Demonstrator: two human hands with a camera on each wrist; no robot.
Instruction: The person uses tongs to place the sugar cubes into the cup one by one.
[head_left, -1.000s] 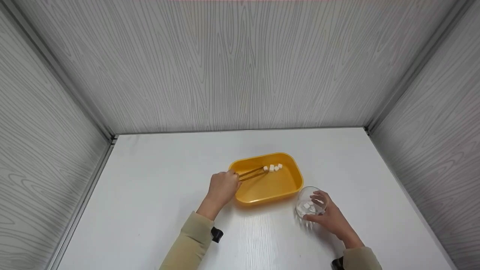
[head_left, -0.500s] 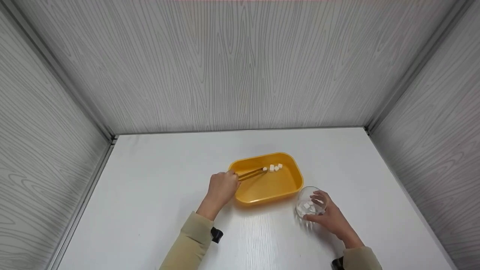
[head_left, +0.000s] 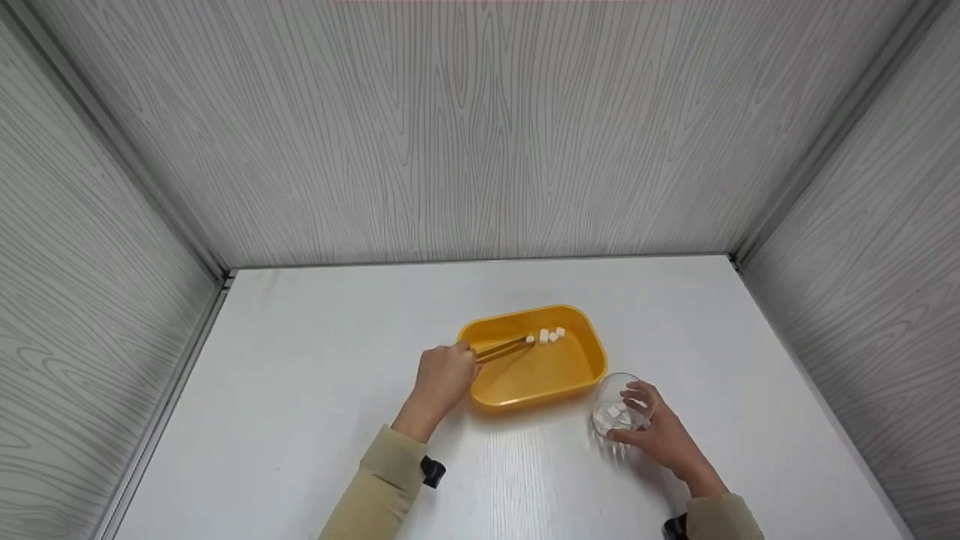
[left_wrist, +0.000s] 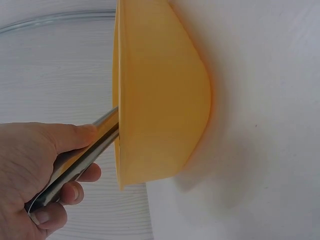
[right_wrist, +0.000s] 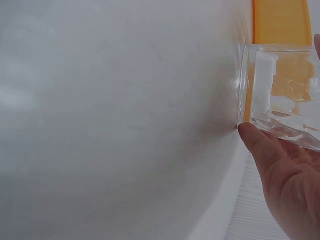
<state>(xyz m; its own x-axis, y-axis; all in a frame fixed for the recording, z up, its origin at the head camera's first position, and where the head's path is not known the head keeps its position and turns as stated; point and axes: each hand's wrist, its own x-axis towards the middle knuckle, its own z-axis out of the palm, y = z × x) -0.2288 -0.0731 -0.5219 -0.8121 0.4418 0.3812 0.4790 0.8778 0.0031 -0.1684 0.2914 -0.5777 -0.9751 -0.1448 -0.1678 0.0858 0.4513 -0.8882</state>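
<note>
My left hand (head_left: pixel 447 376) grips metal tongs (left_wrist: pixel 75 162) at the left rim of a yellow tray (head_left: pixel 529 386). The tong tips reach into the tray and pinch a small white cube (head_left: pixel 530 340). Just right of the tips, several more white cubes (head_left: pixel 544 337) lie near the tray's back wall. My right hand (head_left: pixel 660 431) holds a clear glass (head_left: pixel 611 390) with thumb and fingers around its side. White cubes sit in the bottom of this glass, close to the tray's front right corner. In the left wrist view the tray's wall hides the tong tips.
The tray and glass stand on a white table (head_left: pixel 337 337). Grey wood-grain panels (head_left: pixel 480 135) rise behind it and on both sides. A black wrist band (head_left: pixel 433 471) shows at the left sleeve's cuff.
The tong arms have closed together on the white cube, which has shifted very slightly away from the other cubes. The right hand and the glass have stayed in place.
</note>
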